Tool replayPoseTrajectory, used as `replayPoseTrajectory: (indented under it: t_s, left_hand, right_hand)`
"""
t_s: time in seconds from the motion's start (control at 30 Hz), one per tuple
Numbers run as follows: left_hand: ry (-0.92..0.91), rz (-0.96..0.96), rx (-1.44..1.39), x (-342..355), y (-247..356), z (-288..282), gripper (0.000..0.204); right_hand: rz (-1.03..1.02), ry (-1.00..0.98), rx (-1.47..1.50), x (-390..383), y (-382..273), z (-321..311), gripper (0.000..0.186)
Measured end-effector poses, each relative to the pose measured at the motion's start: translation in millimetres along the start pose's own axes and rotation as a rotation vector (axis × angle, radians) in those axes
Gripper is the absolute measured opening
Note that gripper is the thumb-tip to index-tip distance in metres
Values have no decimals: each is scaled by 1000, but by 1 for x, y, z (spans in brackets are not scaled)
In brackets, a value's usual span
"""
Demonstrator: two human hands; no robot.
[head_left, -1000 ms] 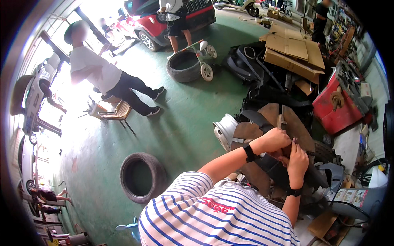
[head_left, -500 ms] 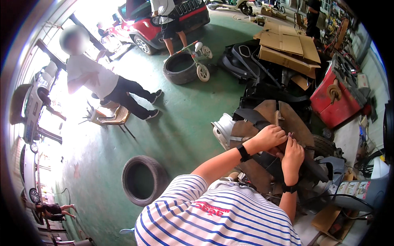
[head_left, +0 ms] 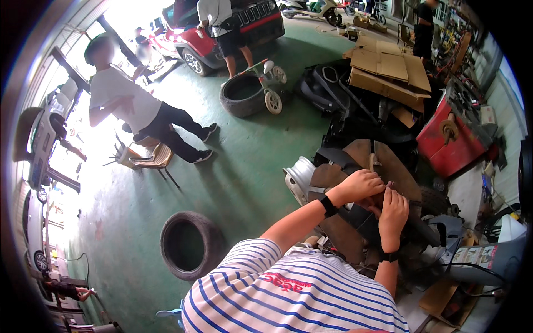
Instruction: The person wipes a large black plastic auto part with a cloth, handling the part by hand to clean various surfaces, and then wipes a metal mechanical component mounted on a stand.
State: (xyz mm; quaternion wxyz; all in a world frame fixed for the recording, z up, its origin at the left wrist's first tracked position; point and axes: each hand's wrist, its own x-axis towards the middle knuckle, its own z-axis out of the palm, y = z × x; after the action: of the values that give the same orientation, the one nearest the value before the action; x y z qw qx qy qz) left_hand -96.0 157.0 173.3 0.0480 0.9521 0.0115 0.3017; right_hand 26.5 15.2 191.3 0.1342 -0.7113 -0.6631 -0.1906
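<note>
Where both hands meet, black strap (head_left: 355, 213) sits under grip.

taking the tire lying on the floor (head_left: 191, 244) as the mark: the brown panel (head_left: 388, 166) lies to its right, with both hands on it, the left hand (head_left: 361, 186) just left of the right hand (head_left: 393, 211). a wheel rim (head_left: 297, 177) sits between tire and panel. behind it, farther off, another tire (head_left: 241, 94); what the hands grip is perhaps a strap.

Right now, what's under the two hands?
Under the left hand and right hand: a black strap over brown cardboard. What the fingers pinch is hidden.
</note>
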Motion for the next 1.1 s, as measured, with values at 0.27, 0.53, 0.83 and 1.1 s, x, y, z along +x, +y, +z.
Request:
replayPoseTrajectory:
  t_s: [0.27,0.53,0.83,1.1]
  left_hand:
    - [156,-47,140,-9,12,7,31]
    - [310,-199,230,-30,35,20,45]
    - [280,-271,254,-89,49,73,52]
    - [-22,-360,-235,-112,73,50,53]
  right_hand:
    - [53,64,-118,-12,-23,9,55]
    - [140,146,-149,-27,-44,28,59]
    - [71,8,-136,-83,-48,69,51]
    - [161,-231,297,-145,-30,109,64]
